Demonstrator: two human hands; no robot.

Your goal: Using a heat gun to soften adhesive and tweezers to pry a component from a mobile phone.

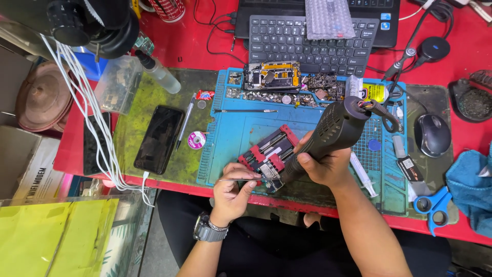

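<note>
My right hand [322, 163] grips the black handle of a hot-air gun [335, 128], its nozzle angled down at a circuit board [270, 172] clamped in a red and black holder [266, 151]. My left hand [233, 187] pinches thin tweezers [241, 179] whose tips reach the board's near edge. The holder sits on a blue repair mat [241, 128].
A black phone [159, 138] and a pen lie on a stained green mat at left. An opened phone [271, 76], small parts, a keyboard [307, 43], a mouse [432, 134], a syringe [363, 173], blue scissors [433, 205] and a blue cloth surround the blue mat. White cables hang at left.
</note>
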